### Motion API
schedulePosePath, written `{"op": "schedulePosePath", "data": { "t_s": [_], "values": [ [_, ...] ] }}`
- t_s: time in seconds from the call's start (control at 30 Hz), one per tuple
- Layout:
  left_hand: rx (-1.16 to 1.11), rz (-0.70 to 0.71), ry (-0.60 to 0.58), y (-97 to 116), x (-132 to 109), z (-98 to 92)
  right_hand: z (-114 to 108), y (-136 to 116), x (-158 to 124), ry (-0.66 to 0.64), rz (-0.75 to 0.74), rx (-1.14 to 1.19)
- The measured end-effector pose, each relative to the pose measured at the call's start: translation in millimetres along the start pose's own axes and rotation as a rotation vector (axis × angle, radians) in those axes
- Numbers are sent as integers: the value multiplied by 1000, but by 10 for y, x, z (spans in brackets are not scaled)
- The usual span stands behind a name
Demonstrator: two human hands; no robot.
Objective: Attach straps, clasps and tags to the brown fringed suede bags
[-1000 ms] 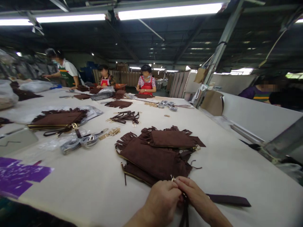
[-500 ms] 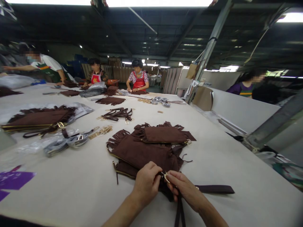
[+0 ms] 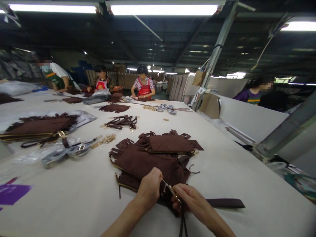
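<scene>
The left hand (image 3: 149, 187) has its grip pinched on one end of a thin strand (image 3: 166, 182), which runs to a gold clasp (image 3: 175, 195) held in the closed grip of the right hand (image 3: 189, 199). A dark strap (image 3: 182, 223) hangs below the clasp, just in front of the overlapping brown fringed bags (image 3: 148, 161) on the counter (image 3: 237, 164). Beyond the bags lies a tangle of straps (image 3: 120, 121).

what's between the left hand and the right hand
In the head view, a thin pale strand and a gold-coloured metal piece span the gap between the left hand and the right hand, with a brown fringed pouch beyond.
</scene>
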State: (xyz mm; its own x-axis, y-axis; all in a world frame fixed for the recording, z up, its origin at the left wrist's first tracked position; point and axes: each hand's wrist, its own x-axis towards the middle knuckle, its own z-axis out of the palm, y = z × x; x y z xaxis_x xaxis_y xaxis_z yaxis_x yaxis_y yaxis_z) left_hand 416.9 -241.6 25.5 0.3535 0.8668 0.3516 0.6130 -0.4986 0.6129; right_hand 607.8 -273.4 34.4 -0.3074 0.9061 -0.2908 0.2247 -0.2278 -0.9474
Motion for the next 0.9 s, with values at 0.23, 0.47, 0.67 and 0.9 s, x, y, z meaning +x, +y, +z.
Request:
{"op": "schedulePosePath", "data": {
  "t_s": [0.23,0.47,0.67,0.9],
  "values": [
    [-178,-66,78,38,113,-237,-134,-159,54,172,-272,-585],
    [-247,-88,119,79,213,-236,-13,-193,297,285,-492,-720],
    [-352,-142,170,46,348,-312,-84,-236,267,89,-261,-471],
    [-422,-109,122,95,351,-144,-56,-290,314,114,-506,-499]
  ]
}}
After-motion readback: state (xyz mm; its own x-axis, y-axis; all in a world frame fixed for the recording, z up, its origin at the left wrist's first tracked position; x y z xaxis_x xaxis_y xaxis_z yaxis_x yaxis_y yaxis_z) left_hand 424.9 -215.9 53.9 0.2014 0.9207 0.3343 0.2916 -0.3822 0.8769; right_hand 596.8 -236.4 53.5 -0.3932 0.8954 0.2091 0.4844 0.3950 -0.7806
